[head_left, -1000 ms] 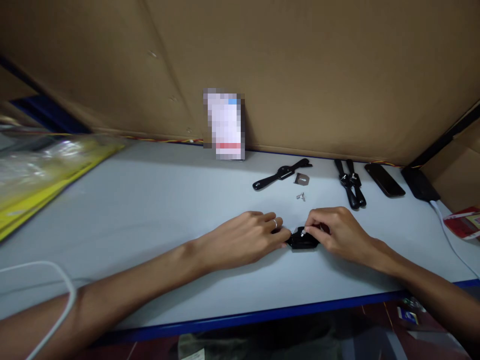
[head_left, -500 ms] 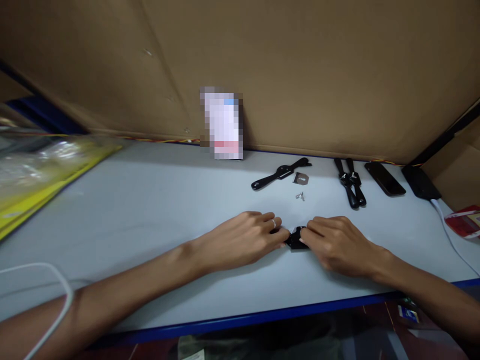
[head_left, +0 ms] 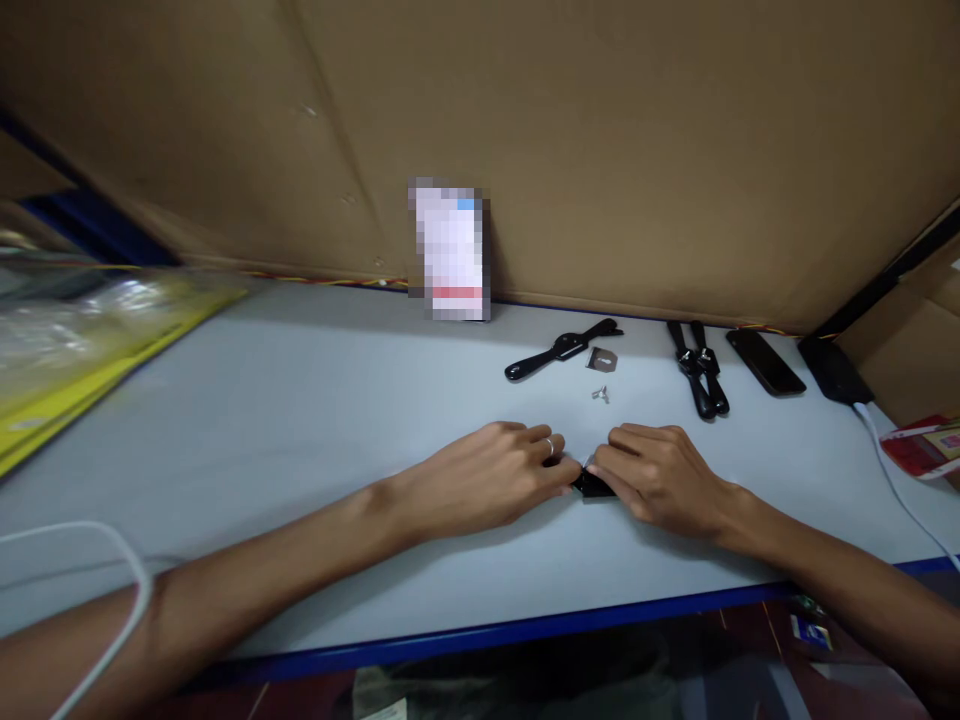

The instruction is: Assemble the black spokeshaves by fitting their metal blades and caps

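Observation:
A black spokeshave (head_left: 598,487) lies low over the table between my hands, most of it covered by my fingers. My left hand (head_left: 499,480), with a ring on one finger, is closed around its left end. My right hand (head_left: 664,478) has its fingers bent and pinched at the middle body; whether a small part is between the fingertips is hidden. Beyond them lie another spokeshave (head_left: 568,346), a slotted metal blade (head_left: 603,360) and small silver screws (head_left: 601,395).
Two spokeshaves (head_left: 699,370) lie side by side at the right, near a dark phone (head_left: 765,362) and a black device (head_left: 834,370) with a white cable. A blurred-out upright panel (head_left: 454,250) leans on the cardboard wall. Plastic bags (head_left: 67,340) lie at left.
My right hand has shifted slightly left, its fingertips now further over the spokeshave's middle. My left hand keeps its hold in nearly the same place.

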`<state>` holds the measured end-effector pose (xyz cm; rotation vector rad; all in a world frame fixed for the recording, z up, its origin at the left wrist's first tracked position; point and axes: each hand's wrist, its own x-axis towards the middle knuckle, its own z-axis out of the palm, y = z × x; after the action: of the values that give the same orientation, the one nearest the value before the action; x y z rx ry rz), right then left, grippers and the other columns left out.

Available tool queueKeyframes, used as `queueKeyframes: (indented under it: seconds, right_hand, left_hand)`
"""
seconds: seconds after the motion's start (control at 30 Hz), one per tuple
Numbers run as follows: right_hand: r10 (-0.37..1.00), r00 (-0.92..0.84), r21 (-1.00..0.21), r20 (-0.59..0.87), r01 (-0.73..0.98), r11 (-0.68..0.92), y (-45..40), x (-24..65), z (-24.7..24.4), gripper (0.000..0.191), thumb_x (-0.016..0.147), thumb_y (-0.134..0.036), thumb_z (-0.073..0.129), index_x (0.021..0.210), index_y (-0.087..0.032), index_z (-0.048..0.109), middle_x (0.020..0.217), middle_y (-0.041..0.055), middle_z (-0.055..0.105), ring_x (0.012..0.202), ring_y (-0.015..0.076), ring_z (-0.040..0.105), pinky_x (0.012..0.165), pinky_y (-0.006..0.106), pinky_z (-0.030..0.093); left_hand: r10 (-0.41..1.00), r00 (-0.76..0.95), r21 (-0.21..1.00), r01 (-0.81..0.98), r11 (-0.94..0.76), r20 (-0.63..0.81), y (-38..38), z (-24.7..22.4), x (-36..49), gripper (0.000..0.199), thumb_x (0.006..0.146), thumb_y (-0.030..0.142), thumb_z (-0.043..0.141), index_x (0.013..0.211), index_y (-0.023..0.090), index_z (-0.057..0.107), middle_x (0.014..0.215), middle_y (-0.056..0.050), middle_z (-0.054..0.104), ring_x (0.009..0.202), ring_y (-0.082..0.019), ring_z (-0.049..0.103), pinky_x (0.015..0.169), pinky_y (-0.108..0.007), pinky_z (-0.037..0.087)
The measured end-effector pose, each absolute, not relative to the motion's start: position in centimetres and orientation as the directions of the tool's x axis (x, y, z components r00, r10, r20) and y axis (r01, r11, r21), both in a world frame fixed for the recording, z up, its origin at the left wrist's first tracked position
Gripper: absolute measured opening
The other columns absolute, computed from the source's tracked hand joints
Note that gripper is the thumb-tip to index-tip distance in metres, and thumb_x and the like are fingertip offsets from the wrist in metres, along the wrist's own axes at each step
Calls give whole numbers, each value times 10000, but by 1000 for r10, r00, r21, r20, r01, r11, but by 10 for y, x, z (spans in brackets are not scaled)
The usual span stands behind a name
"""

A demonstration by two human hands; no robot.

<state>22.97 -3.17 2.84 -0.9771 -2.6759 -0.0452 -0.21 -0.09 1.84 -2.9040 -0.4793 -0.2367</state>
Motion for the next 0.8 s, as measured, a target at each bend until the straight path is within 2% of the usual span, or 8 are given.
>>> queueKeyframes:
  seconds: [0.13,0.37,0.5,0.6,0.8]
  right_hand:
    - [688,-670,-184,277,666,723,-29,228,27,299,1003,-205,434,757,-181,601,676,17,556,609,134,414,565,299,281]
    - [777,-566,-399,275,668,628,-26,228,27,246,933,-178,516,687,-188,519,636,-24,512,584,106,364,578,277,287]
    - [817,-525,-477,238,670,569,-24,229,31,228,907,-161,544,684,-191,503,626,-36,508,564,95,358,572,270,284]
    - [817,-535,-464,215,680,567,-24,231,32,222,913,-162,544,697,-192,503,624,-37,513,564,95,366,575,270,283]
    - [731,-639,-268,241,680,683,-27,236,31,249,976,-184,460,730,-186,497,660,-15,516,568,108,335,557,284,257]
  left_hand:
    - [302,940,-196,330,-923,159,-1,19,-2,146,1011,270,517,905,186,573,767,-20,618,679,-185,601,560,-323,383]
    - [309,939,-199,335,-921,148,-1,17,-3,137,1013,291,518,933,191,567,780,-12,614,683,-186,612,562,-326,384]
    - [320,937,-203,344,-917,142,-2,17,-3,131,1016,280,511,936,190,565,777,-13,615,680,-179,607,559,-321,377]
    - [315,938,-204,340,-918,145,-2,18,-3,131,1012,279,519,933,187,566,774,-16,619,676,-174,601,554,-318,370]
    - [311,938,-206,338,-919,152,-1,18,-3,123,1010,278,521,934,191,564,775,-11,619,677,-169,598,553,-318,371]
